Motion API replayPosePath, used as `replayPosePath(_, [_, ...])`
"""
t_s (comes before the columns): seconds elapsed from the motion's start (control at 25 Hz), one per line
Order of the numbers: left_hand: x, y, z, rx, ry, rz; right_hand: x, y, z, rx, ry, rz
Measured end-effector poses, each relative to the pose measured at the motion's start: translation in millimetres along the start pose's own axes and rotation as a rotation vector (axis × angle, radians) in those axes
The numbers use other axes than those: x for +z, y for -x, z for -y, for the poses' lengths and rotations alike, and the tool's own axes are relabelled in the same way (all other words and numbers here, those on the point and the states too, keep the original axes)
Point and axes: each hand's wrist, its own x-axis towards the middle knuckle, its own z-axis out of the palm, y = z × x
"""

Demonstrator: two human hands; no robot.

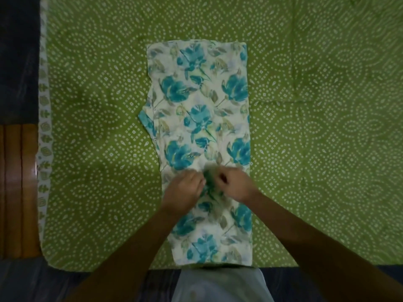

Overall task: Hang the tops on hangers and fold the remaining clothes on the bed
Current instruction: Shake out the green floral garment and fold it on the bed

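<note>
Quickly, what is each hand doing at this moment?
Left hand: fingers curled, apparently pinching the floral garment.
Right hand: fingers curled, apparently pinching the same garment; blurred.

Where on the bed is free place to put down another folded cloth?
The green bedsheet lies bare right of the floral garment, and likewise left of it up to the bed's edge. The middle is crowded: both hands work there.

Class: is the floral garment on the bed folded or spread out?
Folded lengthwise: the floral garment forms one long narrow strip with a straight right edge on the bed.
</note>
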Motion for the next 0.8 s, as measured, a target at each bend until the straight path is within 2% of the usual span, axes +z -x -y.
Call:
replayPosePath(0.04, [-7.1, -25.7, 8.4, -0.029, -0.037, -0.237, -13.4, -23.3, -0.2, -0.076, -0.014, -0.345])
replayPosePath(0.08, [-11.3, -51.0, 18.0, -0.075, -0.057, -0.287, -25.9, -46.4, 0.4, -0.145, 0.029, -0.546])
replayPosePath(0.12, [-14.0, -75.4, 27.3, -0.098, -0.094, -0.207, -32.5, -69.9, -6.4, -0.203, 0.112, -0.593])
replayPosePath(0.2, [-8.8, -121.6, 56.1, -0.029, -0.265, 0.019, -44.7, -116.4, -32.2, -0.322, 0.461, -0.414])
replayPosePath(0.28, [-14.9, -168.7, 97.5, -0.015, -0.384, 0.066, -81.5, -163.3, -59.0, -0.319, 0.698, -0.361])
replayPosePath(0.44, [-57.7, -257.2, 140.2, -0.413, -0.331, -0.075, -156.2, -226.8, -61.0, 0.147, 0.528, -0.637])
replayPosePath(0.48, [-62.6, -264.8, 131.3, -0.420, -0.326, -0.120, -154.8, -228.3, -49.7, 0.158, 0.530, -0.686])
replayPosePath(0.52, [-61.4, -263.7, 118.7, -0.347, -0.316, -0.133, -145.6, -225.4, -38.6, 0.043, 0.548, -0.664])
replayPosePath(0.6, [-42.6, -235.0, 96.8, -0.015, -0.339, -0.026, -109.8, -207.1, -30.3, -0.376, 0.683, -0.439])
replayPosePath(0.64, [-35.4, -220.4, 94.8, 0.125, -0.379, 0.042, -105.7, -202.4, -36.7, -0.508, 0.763, -0.332])
replayPosePath(0.68, [-32.6, -216.7, 103.1, 0.175, -0.415, 0.078, -113.2, -207.0, -44.4, -0.537, 0.818, -0.272])
replayPosePath(0.72, [-35.9, -225.7, 116.6, 0.137, -0.431, 0.076, -127.5, -220.3, -49.2, -0.473, 0.823, -0.298])
replayPosePath(0.8, [-53.8, -261.2, 140.5, -0.118, -0.395, 0.034, -159.6, -246.9, -50.5, -0.138, 0.709, -0.428])
